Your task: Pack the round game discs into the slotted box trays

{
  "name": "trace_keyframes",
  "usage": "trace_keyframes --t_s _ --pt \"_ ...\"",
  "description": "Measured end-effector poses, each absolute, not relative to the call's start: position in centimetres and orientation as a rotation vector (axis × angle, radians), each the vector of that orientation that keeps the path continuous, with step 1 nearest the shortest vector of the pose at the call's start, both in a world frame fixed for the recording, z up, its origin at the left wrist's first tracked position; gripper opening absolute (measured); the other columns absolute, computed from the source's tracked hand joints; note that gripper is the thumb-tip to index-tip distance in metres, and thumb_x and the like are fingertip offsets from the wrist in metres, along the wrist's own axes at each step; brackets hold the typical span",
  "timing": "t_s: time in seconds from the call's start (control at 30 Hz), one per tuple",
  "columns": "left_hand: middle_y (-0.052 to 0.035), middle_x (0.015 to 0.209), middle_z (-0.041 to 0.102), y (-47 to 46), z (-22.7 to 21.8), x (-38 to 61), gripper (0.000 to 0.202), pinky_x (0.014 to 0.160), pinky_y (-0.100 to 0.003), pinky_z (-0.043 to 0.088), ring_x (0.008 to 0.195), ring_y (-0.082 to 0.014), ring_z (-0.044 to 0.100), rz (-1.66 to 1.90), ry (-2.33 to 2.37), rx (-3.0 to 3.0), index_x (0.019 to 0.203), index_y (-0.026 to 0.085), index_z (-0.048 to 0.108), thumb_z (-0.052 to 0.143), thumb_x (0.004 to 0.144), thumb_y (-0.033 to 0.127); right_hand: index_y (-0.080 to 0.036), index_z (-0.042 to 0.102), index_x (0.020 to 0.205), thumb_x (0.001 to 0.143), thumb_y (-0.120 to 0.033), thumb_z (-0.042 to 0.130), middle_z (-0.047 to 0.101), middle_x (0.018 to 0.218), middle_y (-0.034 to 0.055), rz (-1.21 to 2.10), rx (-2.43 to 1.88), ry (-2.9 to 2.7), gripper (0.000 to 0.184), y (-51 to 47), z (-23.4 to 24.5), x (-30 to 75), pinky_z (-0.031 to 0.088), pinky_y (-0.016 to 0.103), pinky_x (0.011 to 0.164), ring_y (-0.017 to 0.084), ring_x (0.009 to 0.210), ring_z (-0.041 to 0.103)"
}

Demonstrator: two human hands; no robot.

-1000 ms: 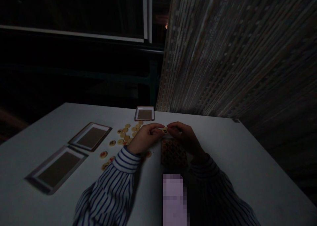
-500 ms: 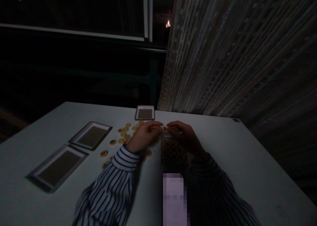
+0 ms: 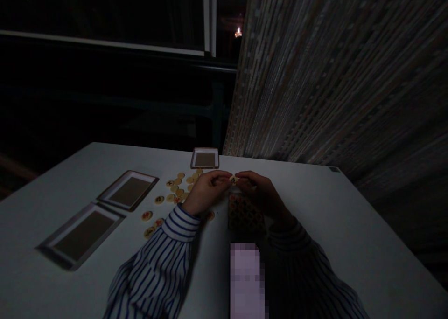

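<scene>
Between my fingertips is a round Chinese chess piece [image 3: 234,180] with a dark character on its face. My left hand [image 3: 206,190] pinches its left edge, and my right hand [image 3: 261,192] pinches its right edge. Below my right hand lies a box [image 3: 246,214] filled with rows of similar pieces, partly covered by that hand. Loose pieces [image 3: 178,188] are scattered left of and behind my left hand, some showing red or black characters, others plain. A red-marked piece [image 3: 147,215] lies farther left.
Two shallow trays, one nearer [image 3: 84,235] and one farther [image 3: 129,190], lie on the white table [image 3: 315,202] at left. A small tray [image 3: 205,158] sits at its far edge. A pixelated rectangle [image 3: 247,281] is at bottom centre. A string curtain [image 3: 297,76] hangs behind.
The piece has turned slightly between my fingertips. My left forearm has shifted a little to the right, uncovering more of the loose pieces beside the sleeve.
</scene>
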State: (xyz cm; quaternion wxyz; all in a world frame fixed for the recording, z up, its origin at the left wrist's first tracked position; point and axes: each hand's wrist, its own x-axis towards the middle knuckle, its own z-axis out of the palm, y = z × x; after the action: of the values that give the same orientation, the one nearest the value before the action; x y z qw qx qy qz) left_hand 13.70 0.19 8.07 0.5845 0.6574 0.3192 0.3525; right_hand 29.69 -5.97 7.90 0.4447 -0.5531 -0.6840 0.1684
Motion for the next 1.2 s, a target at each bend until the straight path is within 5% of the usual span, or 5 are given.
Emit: trace_keyframes --t_s 0.47,0.93,1.2 --pt "-0.0056 0.076 0.067 0.14 7.77 13.81 0.028 0.064 -0.026 0.047 0.068 -0.0142 0.061 0.836 0.822 1.575 0.085 0.012 0.063 0.064 0.069 0.034 -0.018 0.058 0.101 0.082 -0.020 0.050 0.068 0.086 0.0038 0.309 -1.371 -1.889 0.021 -6.33 8.34 29.43 0.047 0.023 0.066 0.013 0.073 0.062" --pt "-0.0044 0.092 0.070 0.49 7.60 13.51 0.026 0.086 -0.032 0.044 0.091 -0.0187 0.061 0.815 0.708 1.718 0.092 0.017 0.069 0.054 0.077 0.032 -0.017 0.059 0.101 0.082 -0.024 0.054 0.067 0.089 0.0057 0.122 -1.465 -1.998 0.022 -6.20 8.11 29.60 0.044 0.029 0.070 0.017 0.078 0.060" --pt "-0.0060 0.080 0.069 0.49 7.31 13.86 0.022 0.073 -0.029 0.048 0.078 -0.0175 0.062 0.871 0.819 1.609 0.084 0.013 0.068 0.062 0.070 0.030 -0.020 0.059 0.103 0.083 -0.030 0.052 0.067 0.091 0.0047 -0.032 -1.513 -2.084 0.023 -6.07 8.02 29.76 0.040 0.028 0.068 0.016 0.076 0.059"
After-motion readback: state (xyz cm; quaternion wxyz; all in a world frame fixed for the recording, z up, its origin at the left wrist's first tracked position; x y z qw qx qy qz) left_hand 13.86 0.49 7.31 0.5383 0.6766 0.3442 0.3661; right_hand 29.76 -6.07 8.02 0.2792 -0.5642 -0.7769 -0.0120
